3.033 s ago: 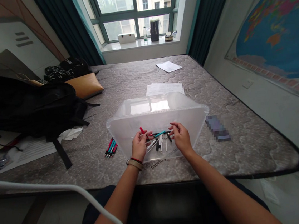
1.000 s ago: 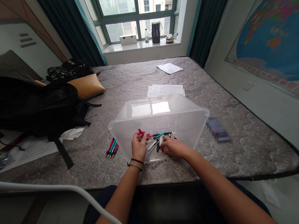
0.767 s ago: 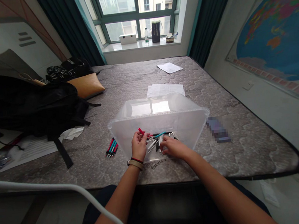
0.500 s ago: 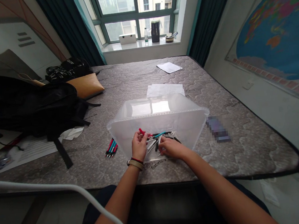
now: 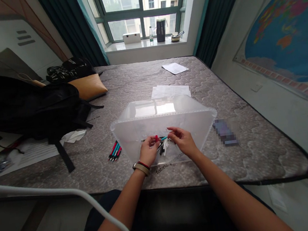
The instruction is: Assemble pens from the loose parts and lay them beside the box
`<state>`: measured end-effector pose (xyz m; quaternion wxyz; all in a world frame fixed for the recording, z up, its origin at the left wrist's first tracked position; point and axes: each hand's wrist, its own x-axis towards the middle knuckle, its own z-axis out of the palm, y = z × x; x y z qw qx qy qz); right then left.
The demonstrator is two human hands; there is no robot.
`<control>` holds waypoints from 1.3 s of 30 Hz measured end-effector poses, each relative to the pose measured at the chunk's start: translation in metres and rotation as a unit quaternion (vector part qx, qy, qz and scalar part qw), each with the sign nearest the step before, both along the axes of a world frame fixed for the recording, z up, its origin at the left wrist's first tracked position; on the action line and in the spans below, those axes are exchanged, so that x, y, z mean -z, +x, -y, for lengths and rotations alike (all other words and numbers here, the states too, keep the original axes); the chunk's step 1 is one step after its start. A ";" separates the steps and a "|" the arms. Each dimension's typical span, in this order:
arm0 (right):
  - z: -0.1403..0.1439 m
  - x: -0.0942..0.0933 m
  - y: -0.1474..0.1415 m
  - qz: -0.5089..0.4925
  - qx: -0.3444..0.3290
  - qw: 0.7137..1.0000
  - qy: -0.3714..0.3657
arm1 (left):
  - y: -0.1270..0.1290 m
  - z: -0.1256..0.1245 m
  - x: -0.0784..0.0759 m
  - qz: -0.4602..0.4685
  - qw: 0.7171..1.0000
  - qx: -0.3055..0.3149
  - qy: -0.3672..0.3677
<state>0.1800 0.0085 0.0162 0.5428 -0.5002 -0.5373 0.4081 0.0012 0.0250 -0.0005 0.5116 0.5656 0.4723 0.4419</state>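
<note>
Both hands are inside the clear plastic bin (image 5: 133, 132), over the loose pens (image 5: 163, 146) on its floor. My left hand (image 5: 149, 151) is closed around a red-capped pen (image 5: 156, 137), cap poking up above the fingers. My right hand (image 5: 183, 142) pinches the end of a teal pen (image 5: 164, 138) between thumb and forefinger; its other end points at my left hand.

Risks, as I judge them:
- The two-finger pinch on the teal pen is light. A twist or a bump against my left knuckles could drop it into the pile.
- The pens under my hands are crossed and touching. Dragging one out could roll the others along the smooth floor.
- The bin sits on a quilted mattress (image 5: 246, 145), not a table, and its near wall is close to the edge in front of me. Leaning a wrist on that wall could tip or slide it.

Looks: slim pens, mostly black and white barrels, a few teal or red. Individual pens are hard to separate under my fingers. A small bundle of red and teal pens (image 5: 114, 151) lies outside the bin, just left of my left hand.
</note>
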 end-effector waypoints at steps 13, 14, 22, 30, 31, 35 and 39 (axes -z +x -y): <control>0.018 -0.027 -0.019 -0.140 0.106 0.983 0.048 | 0.003 0.010 0.004 -0.183 0.976 0.049 0.111; 0.018 -0.028 -0.019 -0.138 0.112 0.982 0.055 | 0.003 0.010 0.005 -0.185 0.975 0.049 0.111; 0.021 -0.026 -0.019 -0.099 0.094 0.988 0.065 | 0.002 0.010 0.000 -0.203 0.971 0.042 0.115; 0.021 -0.021 -0.021 -0.083 0.071 0.993 0.051 | 0.003 0.009 0.003 -0.136 0.985 0.048 0.091; 0.021 -0.019 -0.021 -0.072 0.068 0.994 0.046 | 0.004 0.009 0.003 -0.130 0.986 0.047 0.092; 0.021 -0.012 -0.024 -0.033 0.061 0.997 0.036 | 0.003 0.010 -0.001 -0.119 0.987 0.042 0.103; 0.021 -0.011 -0.026 -0.026 0.058 0.997 0.042 | 0.000 0.008 -0.004 -0.137 0.983 0.035 0.118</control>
